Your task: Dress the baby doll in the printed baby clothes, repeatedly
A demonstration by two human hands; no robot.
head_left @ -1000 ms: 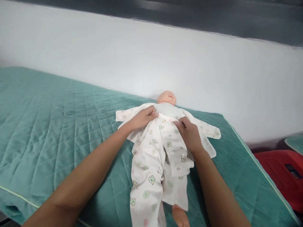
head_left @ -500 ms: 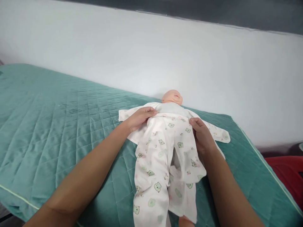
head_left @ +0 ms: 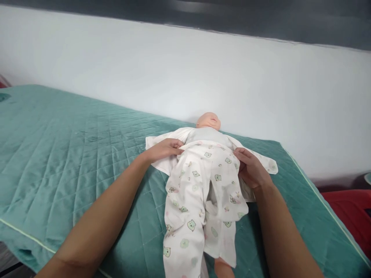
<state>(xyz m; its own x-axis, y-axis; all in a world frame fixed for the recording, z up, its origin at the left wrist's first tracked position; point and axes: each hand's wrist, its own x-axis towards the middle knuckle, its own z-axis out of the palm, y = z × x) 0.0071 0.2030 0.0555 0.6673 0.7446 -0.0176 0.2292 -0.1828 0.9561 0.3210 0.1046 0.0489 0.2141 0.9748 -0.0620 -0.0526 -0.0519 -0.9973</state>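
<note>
A baby doll (head_left: 208,120) lies on its back, head toward the wall, dressed in white baby clothes (head_left: 199,170) printed with green animal heads. The cloth's upper edge runs across the doll's belly, below a plain pale chest. My left hand (head_left: 166,150) has thumb and fingers closed on the cloth at the left of this edge. On the opposite side, my right hand (head_left: 251,166) pinches the cloth at the waist. A loose flap hangs over the leg on the right, where a bare lower leg (head_left: 223,268) shows. Both sleeves lie spread outward.
Under the doll is a green quilted mattress cover (head_left: 87,154) with pale piping along its edges. A white wall (head_left: 145,65) with a dark band above stands behind. Something red, perhaps a stool (head_left: 348,208), is beside the bed at right.
My left hand has moved slightly left and down along the cloth's edge. My right hand has shifted a little outward and down. The view has tilted up slightly.
</note>
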